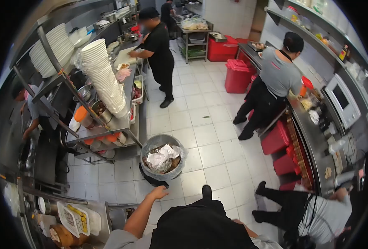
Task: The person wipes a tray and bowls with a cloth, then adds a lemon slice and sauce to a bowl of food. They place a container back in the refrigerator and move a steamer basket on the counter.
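Note:
My left hand (pixel 159 192) reaches forward, low over the floor, with its fingers partly stretched out and nothing seen in them. Nearest to it is a round trash bin (pixel 183 162) lined with a clear plastic bag; crumpled foil (pixel 161 157) and food scraps lie inside. A black pedal or base (pixel 153 179) juts from the bin's foot, just ahead of the hand. My right hand (pixel 238 222) is mostly hidden beside my black apron (pixel 200 228), so its fingers cannot be made out.
Left stands a steel table with a tall stack of white paper cups (pixel 103 74) and stacked plates (pixel 51 50). Co-workers stand at the counters, one (pixel 159 50) at a cutting board. Red bins (pixel 236 76) line the right counter. White tile floor (pixel 204 133) runs between.

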### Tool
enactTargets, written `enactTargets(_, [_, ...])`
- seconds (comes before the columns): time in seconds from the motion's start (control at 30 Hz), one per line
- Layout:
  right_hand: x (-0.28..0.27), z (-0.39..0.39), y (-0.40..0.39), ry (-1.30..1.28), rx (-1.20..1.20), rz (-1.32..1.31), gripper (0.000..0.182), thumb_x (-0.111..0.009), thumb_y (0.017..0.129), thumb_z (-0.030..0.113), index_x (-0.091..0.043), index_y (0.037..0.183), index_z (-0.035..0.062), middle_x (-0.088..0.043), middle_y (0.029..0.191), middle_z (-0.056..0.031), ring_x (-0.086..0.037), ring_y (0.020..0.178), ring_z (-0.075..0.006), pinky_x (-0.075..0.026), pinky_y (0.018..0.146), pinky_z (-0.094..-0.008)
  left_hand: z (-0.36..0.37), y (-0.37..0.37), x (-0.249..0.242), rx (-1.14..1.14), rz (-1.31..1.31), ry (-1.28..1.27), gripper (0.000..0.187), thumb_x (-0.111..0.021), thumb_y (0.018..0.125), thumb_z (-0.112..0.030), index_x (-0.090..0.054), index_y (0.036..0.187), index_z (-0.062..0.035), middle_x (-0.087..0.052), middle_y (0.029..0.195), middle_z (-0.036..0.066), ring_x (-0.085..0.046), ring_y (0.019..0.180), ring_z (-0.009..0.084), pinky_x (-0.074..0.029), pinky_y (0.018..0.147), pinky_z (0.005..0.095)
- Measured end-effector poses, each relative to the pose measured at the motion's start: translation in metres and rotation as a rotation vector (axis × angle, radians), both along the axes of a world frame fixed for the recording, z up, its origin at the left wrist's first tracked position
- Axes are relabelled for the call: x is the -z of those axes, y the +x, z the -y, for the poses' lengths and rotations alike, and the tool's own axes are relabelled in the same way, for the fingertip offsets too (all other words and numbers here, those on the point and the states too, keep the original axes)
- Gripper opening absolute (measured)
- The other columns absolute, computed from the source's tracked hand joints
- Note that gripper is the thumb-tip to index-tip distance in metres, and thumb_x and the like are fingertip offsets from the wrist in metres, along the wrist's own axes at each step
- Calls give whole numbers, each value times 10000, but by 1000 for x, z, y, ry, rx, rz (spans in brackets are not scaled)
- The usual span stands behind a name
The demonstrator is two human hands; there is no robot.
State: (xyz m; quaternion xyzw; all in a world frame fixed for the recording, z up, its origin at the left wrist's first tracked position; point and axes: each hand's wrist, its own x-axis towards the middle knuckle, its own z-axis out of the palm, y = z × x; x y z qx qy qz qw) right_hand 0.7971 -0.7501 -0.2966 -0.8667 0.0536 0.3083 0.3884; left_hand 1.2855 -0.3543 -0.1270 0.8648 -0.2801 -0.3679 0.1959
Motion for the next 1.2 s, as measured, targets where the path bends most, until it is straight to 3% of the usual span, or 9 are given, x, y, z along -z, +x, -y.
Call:
enactTargets(0.2, [-56,126,66,286,271,-169,213,-718,740,175,-702,928,77,-688,920,-100,-663,733,-225,-544,620,-362,21,-23,30,-279,-107,85,458,-730,775,-376,-666,964,36,-684,846,193,-674,780,338,-541,716,412])
enactTargets(0.27, [-44,207,119,-195,-320,225,192,-692,768,186,-706,935,93,-676,1013,-109,-671,854,-266,-548,716,-397,25,-38,28,-458,-278,126,442,-730,771,-371,-666,924,39,-678,749,168,-676,653,313,-552,633,405])
enactTargets(0.37, [-34,296,222,-371,-139,-178,419,-746,653,275,-665,1032,116,-700,1002,-50,-660,931,-235,-546,794,-350,22,-65,33,-615,-322,167,339,-726,764,-305,-687,920,-6,-643,650,131,-644,535,279,-543,546,390])
enactTargets(0.5, [-32,350,355,13,525,145,217,-566,893,155,-616,1042,6,-658,853,-122,-671,710,-251,-540,522,-364,6,-80,88,495,132,215,487,-771,637,-177,-686,1116,-208,-681,786,109,-671,809,331,-557,720,433])
enactTargets(0.7, [-160,229,538,451,668,-78,247,-589,925,198,-573,1120,47,-666,960,-96,-680,806,-209,-568,652,-342,51,-80,76,523,9,353,441,-768,691,-215,-682,1116,-135,-682,841,140,-674,808,322,-568,687,435])
enactTargets(0.8, [-166,181,581,458,421,-122,247,-611,891,189,-591,1097,54,-664,964,-103,-683,811,-207,-573,638,-346,62,-69,148,-289,-368,205,338,-689,831,-344,-708,993,-47,-670,806,155,-691,707,296,-577,578,396])
enactTargets(1.07, [-171,254,616,150,183,-354,394,-665,889,258,-581,1180,5,-681,1009,-128,-696,839,-231,-580,654,-356,140,79,131,-1,-105,33,386,-581,896,-375,-702,956,-13,-668,764,167,-687,596,278,-576,543,374])
enactTargets(1.13, [-159,310,620,156,378,-372,354,-660,896,238,-589,1154,6,-681,975,-117,-695,800,-236,-579,618,-360,175,126,68,-646,-367,-65,348,-607,855,-346,-711,957,-30,-672,778,174,-686,629,309,-574,614,415])
enactTargets(1.2, [-153,358,621,160,567,-356,280,-613,914,206,-598,1111,7,-672,915,-102,-682,739,-223,-573,598,-343,174,169,106,93,342,-12,345,-646,804,-341,-715,937,-30,-676,775,181,-687,683,324,-560,673,432])
